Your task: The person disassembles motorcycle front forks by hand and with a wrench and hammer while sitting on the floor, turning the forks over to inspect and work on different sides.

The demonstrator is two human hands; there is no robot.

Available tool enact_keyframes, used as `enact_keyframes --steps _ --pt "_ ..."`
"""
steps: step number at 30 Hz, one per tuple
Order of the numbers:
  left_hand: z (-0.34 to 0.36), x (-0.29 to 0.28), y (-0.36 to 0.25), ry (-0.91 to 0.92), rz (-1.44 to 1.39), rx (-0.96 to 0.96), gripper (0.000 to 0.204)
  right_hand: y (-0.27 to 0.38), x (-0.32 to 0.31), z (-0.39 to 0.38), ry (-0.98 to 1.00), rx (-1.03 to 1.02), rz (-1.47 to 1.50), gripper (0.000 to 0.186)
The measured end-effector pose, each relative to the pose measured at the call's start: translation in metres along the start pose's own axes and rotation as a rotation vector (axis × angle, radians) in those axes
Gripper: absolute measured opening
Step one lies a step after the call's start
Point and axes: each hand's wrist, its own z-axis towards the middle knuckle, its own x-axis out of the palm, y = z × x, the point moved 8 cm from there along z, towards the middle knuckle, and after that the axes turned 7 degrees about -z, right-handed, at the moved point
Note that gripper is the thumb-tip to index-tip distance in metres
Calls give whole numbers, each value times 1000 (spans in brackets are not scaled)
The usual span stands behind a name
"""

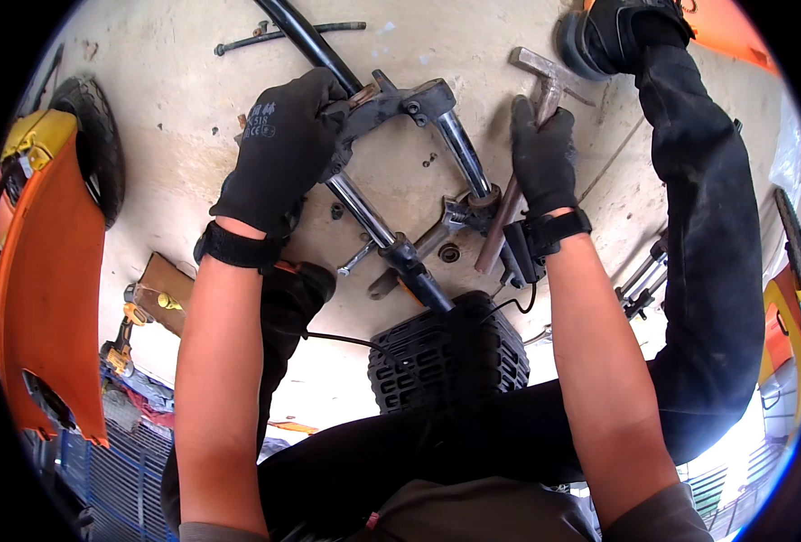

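A front fork with two chrome tubes (459, 149) lies at the middle, over the concrete floor. My left hand (283, 149), in a black glove, is closed on the fork's dark metal clamp (384, 110), beside the long black steering stem (308, 38). The fingertips are partly hidden behind the glove's back. In my gloved right hand (545, 158) is a worn metal hammer (500, 230), gripped close below its head, which points away from me. Its handle slants down past my wrist. The hammer is apart from the fork. An adjustable wrench (457, 215) lies near the lower fork end.
A black plastic crate (400, 352) stands below the fork. At left are an orange panel (48, 289), a tire (98, 135) and a yellow power tool (121, 343). A thin black rod (328, 28) and a small round ring (450, 253) lie on the floor.
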Motion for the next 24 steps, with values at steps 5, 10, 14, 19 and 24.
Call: enact_keyframes --steps 5,10,14,19,24 --pt "6 3 -9 28 54 3 15 0 2 2 -10 -2 -13 51" --pt "-1 13 -21 62 326 -24 6 3 0 2 -18 53 33 46" --pt "-12 27 -26 64 454 -77 19 5 1 0 -4 75 30 44" --pt "-11 24 -23 55 387 -71 23 2 3 1 -10 73 14 43" --pt "-18 29 -19 81 466 -164 24 3 -1 0 -32 96 82 47"
